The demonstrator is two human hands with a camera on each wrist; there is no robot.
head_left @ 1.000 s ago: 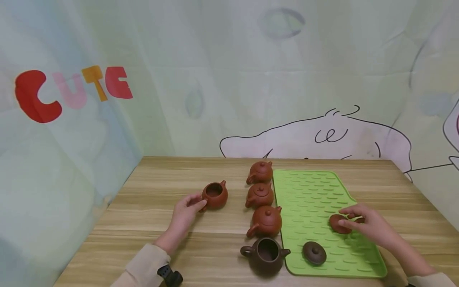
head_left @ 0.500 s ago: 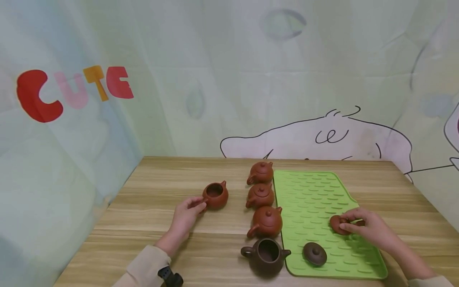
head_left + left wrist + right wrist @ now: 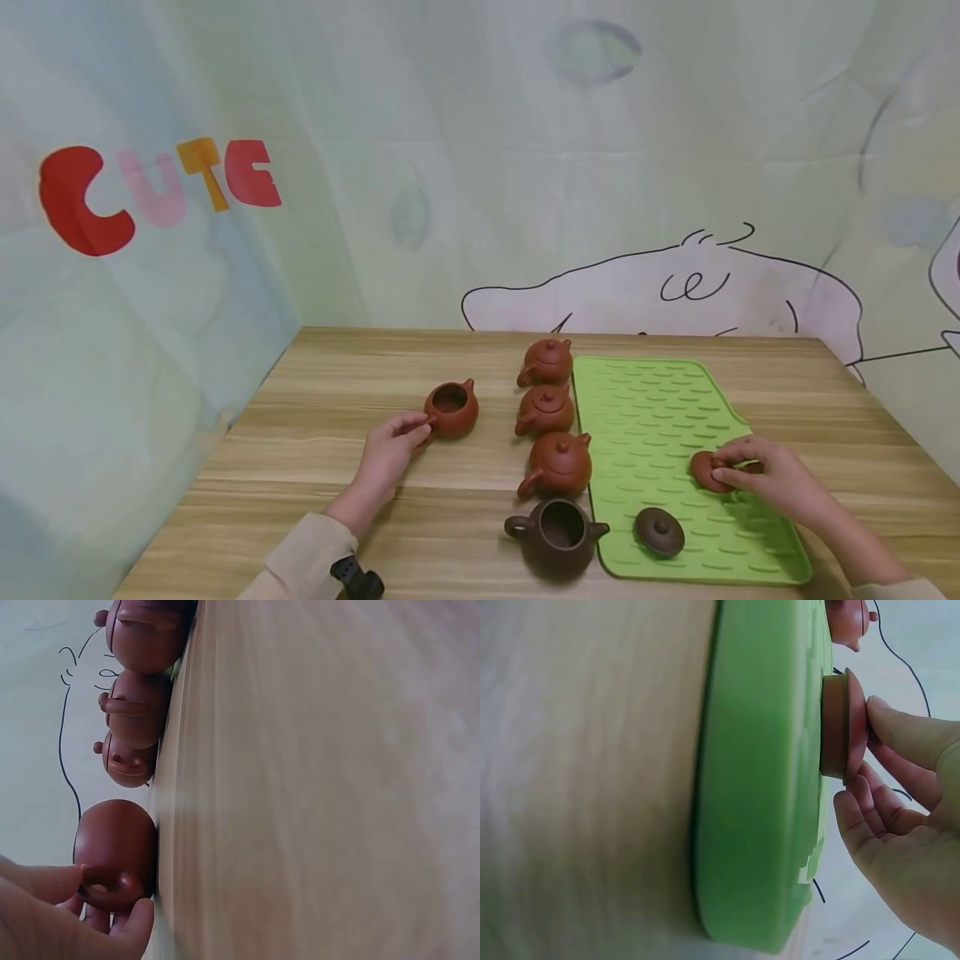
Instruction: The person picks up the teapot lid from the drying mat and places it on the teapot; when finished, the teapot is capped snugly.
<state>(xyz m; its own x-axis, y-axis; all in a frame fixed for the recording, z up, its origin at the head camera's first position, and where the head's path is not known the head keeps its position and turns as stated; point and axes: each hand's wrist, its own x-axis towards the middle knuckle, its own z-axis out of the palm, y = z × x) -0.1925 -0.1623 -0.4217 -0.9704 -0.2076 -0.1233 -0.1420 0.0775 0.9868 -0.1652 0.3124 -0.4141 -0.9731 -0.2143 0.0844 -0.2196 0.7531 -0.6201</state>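
Observation:
My left hand [image 3: 390,454] holds the handle of a lidless reddish-brown teapot [image 3: 459,415] standing on the left of the table. In the left wrist view, thumb and fingers close around that handle, and the teapot [image 3: 116,836] sits upright. On the green mat [image 3: 637,408], a reddish-brown lid [image 3: 705,472] lies under my right hand [image 3: 780,479], which pinches its knob. The right wrist view has this lid [image 3: 844,727] flat on the mat, the knob mostly hidden by the fingers. A dark brown lid [image 3: 660,532] rests nearer the mat's front edge.
Three lidded reddish-brown teapots, the far one [image 3: 547,362], the middle one [image 3: 545,410] and the near one [image 3: 560,463], line the mat's left side. A dark brown lidless teapot [image 3: 558,537] stands in front of them. A printed curtain [image 3: 405,167] hangs behind the wooden table [image 3: 315,400].
The right hand's fingers have come together on the lid's knob; the lid stays on the mat. The left hand and its teapot have barely moved.

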